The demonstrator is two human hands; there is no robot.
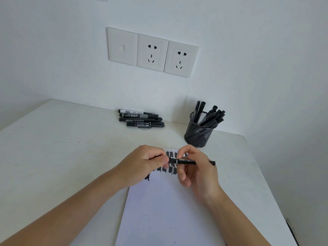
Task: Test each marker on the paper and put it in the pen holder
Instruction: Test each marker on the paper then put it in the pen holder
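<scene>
A black marker [190,161] lies level above the white paper [165,210], held between both hands. My left hand [147,162] grips its left end, where the cap is, with curled fingers. My right hand [193,167] pinches the barrel near the white label. Black test strokes [170,167] cover the paper's far end, partly hidden by the hands. A black mesh pen holder [199,134] stands behind the paper to the right and holds several black markers. A pile of several loose markers [142,119] lies by the wall.
The white table [62,148] ends at a white wall with a switch plate and two sockets [152,52]. A clear round object [145,128] lies under the marker pile. The table's right edge runs close past the paper.
</scene>
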